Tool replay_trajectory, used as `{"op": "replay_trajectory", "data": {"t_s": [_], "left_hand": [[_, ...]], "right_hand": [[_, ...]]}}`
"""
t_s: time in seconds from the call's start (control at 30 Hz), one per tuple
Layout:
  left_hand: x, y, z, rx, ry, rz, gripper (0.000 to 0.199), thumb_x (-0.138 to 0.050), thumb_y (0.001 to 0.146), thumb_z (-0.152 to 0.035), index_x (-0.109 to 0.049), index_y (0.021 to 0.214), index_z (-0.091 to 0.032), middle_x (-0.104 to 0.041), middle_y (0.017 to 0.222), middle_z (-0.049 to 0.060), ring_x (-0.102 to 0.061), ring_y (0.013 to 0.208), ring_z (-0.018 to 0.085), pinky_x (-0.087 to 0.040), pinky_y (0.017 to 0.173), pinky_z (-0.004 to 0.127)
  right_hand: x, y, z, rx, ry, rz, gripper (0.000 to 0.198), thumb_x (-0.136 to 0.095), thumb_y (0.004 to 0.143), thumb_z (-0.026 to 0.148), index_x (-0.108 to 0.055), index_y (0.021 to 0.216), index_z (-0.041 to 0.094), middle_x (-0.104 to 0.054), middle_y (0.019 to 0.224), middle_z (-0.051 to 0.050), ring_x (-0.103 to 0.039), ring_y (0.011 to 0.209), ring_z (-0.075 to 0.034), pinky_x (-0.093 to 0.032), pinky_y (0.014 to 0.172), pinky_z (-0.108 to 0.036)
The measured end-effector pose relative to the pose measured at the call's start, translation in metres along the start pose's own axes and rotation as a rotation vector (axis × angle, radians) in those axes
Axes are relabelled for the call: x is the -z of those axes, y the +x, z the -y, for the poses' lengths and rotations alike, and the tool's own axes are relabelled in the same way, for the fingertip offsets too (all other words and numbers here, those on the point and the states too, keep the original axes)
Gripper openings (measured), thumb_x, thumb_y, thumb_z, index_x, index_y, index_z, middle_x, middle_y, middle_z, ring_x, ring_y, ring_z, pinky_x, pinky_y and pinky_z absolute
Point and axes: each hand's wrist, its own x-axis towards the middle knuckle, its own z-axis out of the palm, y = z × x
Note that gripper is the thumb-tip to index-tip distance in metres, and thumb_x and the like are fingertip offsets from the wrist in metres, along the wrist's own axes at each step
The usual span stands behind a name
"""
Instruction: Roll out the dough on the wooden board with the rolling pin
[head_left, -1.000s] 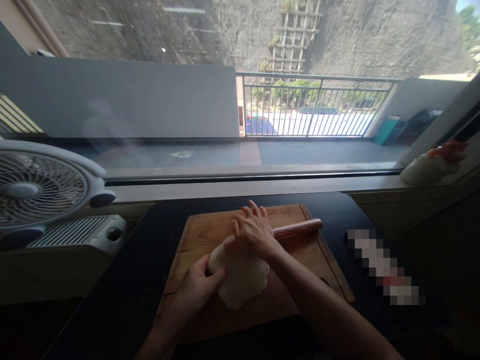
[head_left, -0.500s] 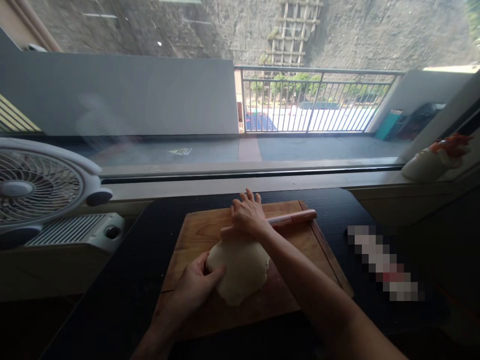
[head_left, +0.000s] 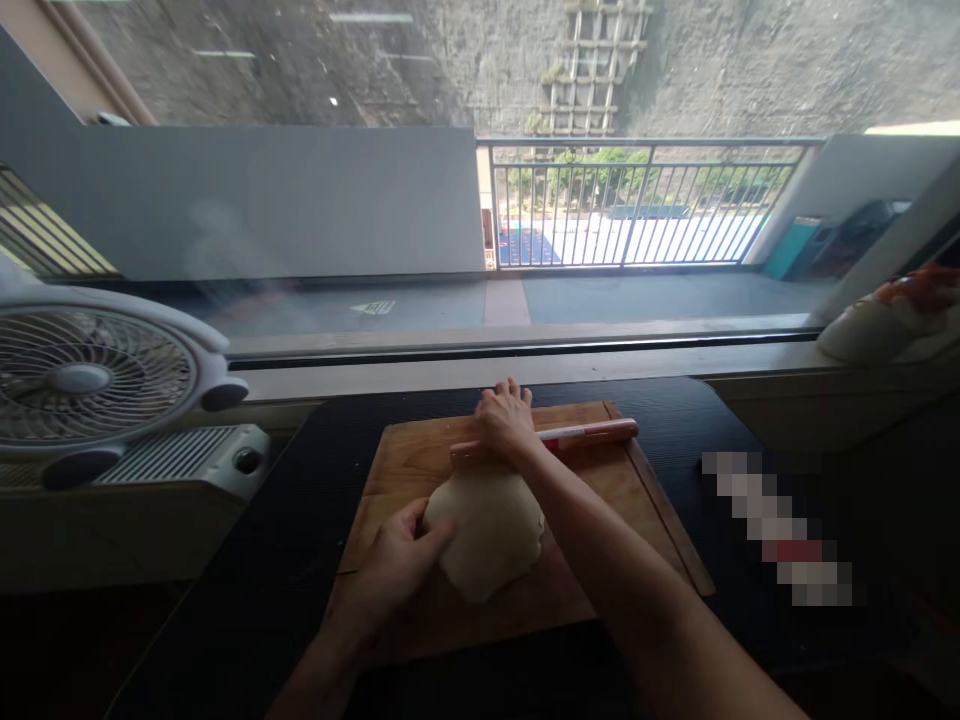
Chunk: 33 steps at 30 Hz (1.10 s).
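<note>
A flat, uneven round of pale dough (head_left: 486, 535) lies on the wooden board (head_left: 409, 450). My left hand (head_left: 409, 550) grips its left edge, thumb on top and fingers at the rim; the fingertips underneath are hidden. Across the dough's far edge lies a rolling pin (head_left: 600, 432), slanting slightly up to the right, with a red and white band partly showing. My right hand (head_left: 505, 418) rests palm down over the pin's left part, its fingers reaching forward past it. This palm hides part of the pin, and my right forearm crosses the board's right half.
Under the board is a black table (head_left: 262, 590), with a window ledge (head_left: 420, 377) just beyond. A white fan (head_left: 97, 370) stands at the left above a vented box (head_left: 187, 465). A blurred-out item (head_left: 772, 525) is on the right; a white pot (head_left: 862, 330) sits on the ledge.
The rolling pin has turned, so its band shows red where it was greyish before. My right hand's fingers look less spread. The whole view has shifted slightly; my left hand keeps the dough's edge.
</note>
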Motion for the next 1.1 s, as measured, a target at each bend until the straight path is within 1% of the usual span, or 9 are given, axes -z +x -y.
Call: {"op": "replay_trajectory", "data": {"t_s": [0.07,0.13,0.3,0.43,0.5,0.63,0.87,0.93,1.1], "left_hand": [[0.004,0.007,-0.008,-0.021,0.110,-0.067,0.033,-0.058,0.072,-0.039,-0.063,0.093,-0.014,-0.068,0.078,0.004,-0.063,0.074,0.019,-0.047,0.061,0.024],[0.008,0.020,-0.014,-0.036,0.213,-0.117,0.030,-0.057,0.072,-0.039,-0.065,0.086,-0.014,-0.068,0.073,0.004,-0.061,0.067,0.018,-0.044,0.055,0.022],[0.004,0.040,-0.019,0.044,0.055,0.007,0.027,-0.066,0.064,-0.033,-0.064,0.080,-0.011,-0.066,0.066,0.004,-0.057,0.055,0.014,-0.042,0.049,0.021],[-0.015,0.021,-0.007,-0.070,-0.198,-0.266,0.036,-0.064,0.068,-0.034,-0.056,0.098,-0.015,-0.067,0.073,0.002,-0.062,0.062,0.014,-0.048,0.059,0.023],[-0.020,0.004,0.004,-0.101,-0.161,-0.277,0.044,-0.064,0.070,-0.035,-0.050,0.107,-0.017,-0.066,0.070,0.000,-0.063,0.065,0.015,-0.049,0.061,0.023],[-0.021,-0.018,0.018,-0.067,-0.096,-0.122,0.055,-0.064,0.071,-0.036,-0.039,0.117,-0.019,-0.064,0.065,-0.003,-0.063,0.059,0.015,-0.049,0.054,0.023],[-0.025,-0.015,0.002,0.000,-0.101,-0.124,0.061,-0.063,0.071,-0.030,-0.029,0.120,-0.020,-0.062,0.060,-0.003,-0.059,0.043,0.016,-0.047,0.039,0.024],[-0.027,-0.015,0.001,0.010,-0.100,-0.140,0.063,-0.063,0.071,-0.030,-0.027,0.123,-0.021,-0.063,0.061,-0.003,-0.059,0.043,0.016,-0.046,0.039,0.024],[-0.027,-0.014,0.006,-0.018,-0.153,-0.134,0.078,-0.066,0.070,-0.029,-0.019,0.132,-0.025,-0.066,0.069,-0.002,-0.061,0.047,0.013,-0.049,0.046,0.022]], "right_hand": [[0.004,0.003,-0.004,-0.022,0.017,0.061,0.033,-0.036,0.085,0.025,-0.059,0.107,0.016,-0.047,0.126,-0.016,-0.023,0.130,-0.030,-0.024,0.098,-0.051],[0.009,-0.021,-0.009,0.036,0.031,0.027,0.033,-0.038,0.084,0.024,-0.057,0.111,0.018,-0.043,0.131,-0.013,-0.019,0.132,-0.030,-0.027,0.097,-0.050],[0.030,-0.110,-0.024,0.116,0.069,-0.120,0.036,-0.030,0.090,0.024,-0.050,0.119,0.019,-0.032,0.140,-0.010,-0.007,0.136,-0.027,-0.031,0.099,-0.045],[0.044,-0.139,-0.029,0.105,0.091,-0.144,0.032,-0.034,0.090,0.026,-0.053,0.115,0.019,-0.033,0.140,-0.010,-0.007,0.136,-0.028,-0.032,0.100,-0.043],[0.044,-0.144,-0.027,0.128,0.098,-0.155,0.027,-0.035,0.090,0.025,-0.057,0.105,0.019,-0.036,0.138,-0.009,-0.010,0.136,-0.026,-0.032,0.101,-0.041],[0.033,-0.130,-0.022,0.155,0.072,-0.172,0.028,-0.033,0.091,0.026,-0.060,0.090,0.017,-0.042,0.132,-0.010,-0.016,0.134,-0.024,-0.031,0.101,-0.036],[0.024,-0.034,-0.019,-0.050,-0.001,0.011,0.034,-0.035,0.090,0.034,-0.059,0.103,0.015,-0.045,0.127,-0.016,-0.023,0.130,-0.030,-0.026,0.099,-0.048],[0.023,-0.042,-0.017,-0.028,0.006,0.022,0.035,-0.033,0.090,0.035,-0.058,0.106,0.015,-0.045,0.128,-0.015,-0.023,0.130,-0.029,-0.025,0.099,-0.047],[0.016,-0.102,-0.002,0.203,-0.012,-0.129,0.034,-0.028,0.093,0.036,-0.056,0.109,0.023,-0.039,0.136,-0.006,-0.013,0.134,-0.023,-0.013,0.106,-0.043]]}}
